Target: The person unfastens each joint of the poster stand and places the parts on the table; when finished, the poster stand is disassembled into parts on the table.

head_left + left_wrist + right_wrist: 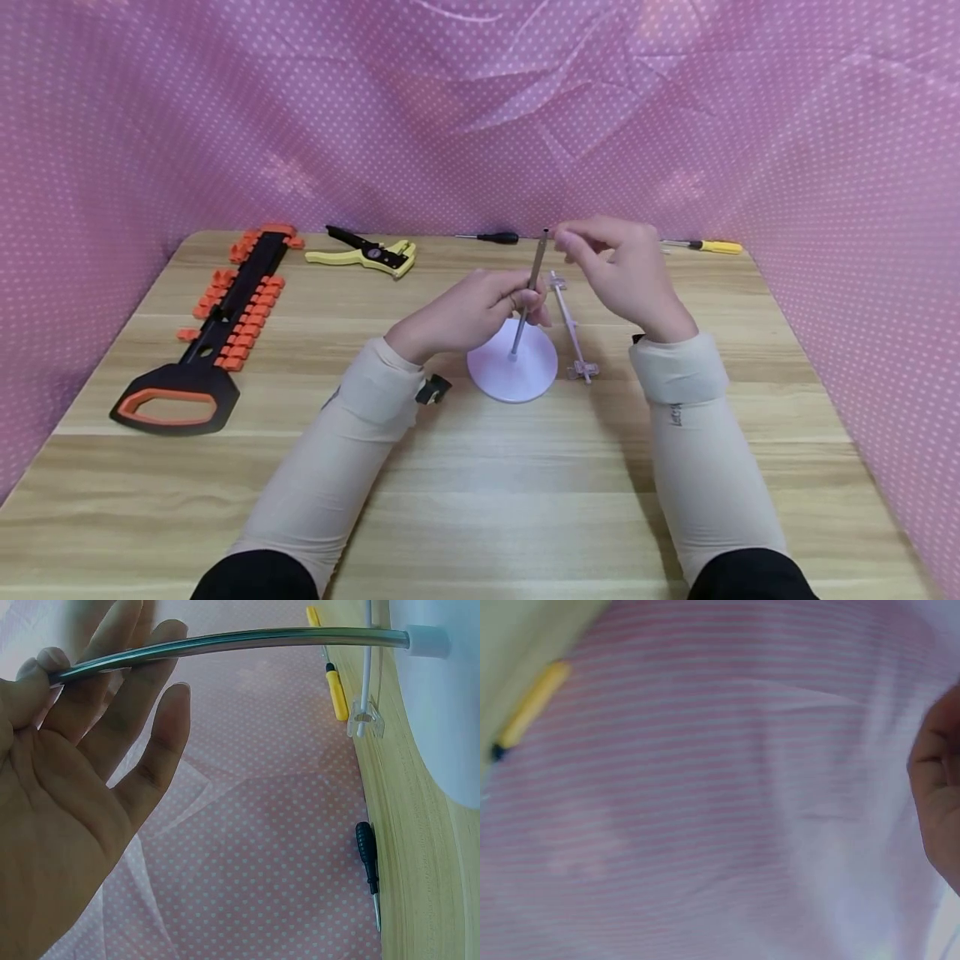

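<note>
A slightly bent metal tube [537, 262] rises from a round white base [510, 383] on the table. My left hand [476, 310] pinches the tube between thumb and forefinger; in the left wrist view its other fingers are spread beside the tube [300, 637]. Close to the tube's dark tip is my right hand [626, 271], thumb and forefinger brought together. Whether anything small is between those fingertips is hidden. The right wrist view catches only part of that hand [937, 787]. To the right of the base lies a thin white rod [572, 329] with a clear clip near each end.
At the left lies a black handled rack [247, 283] with orange clips. Yellow-and-black wire strippers [371, 254] lie at the back, then a black screwdriver [498, 238] and a yellow-handled screwdriver [716, 247]. A pink dotted cloth [450, 108] hangs behind the table.
</note>
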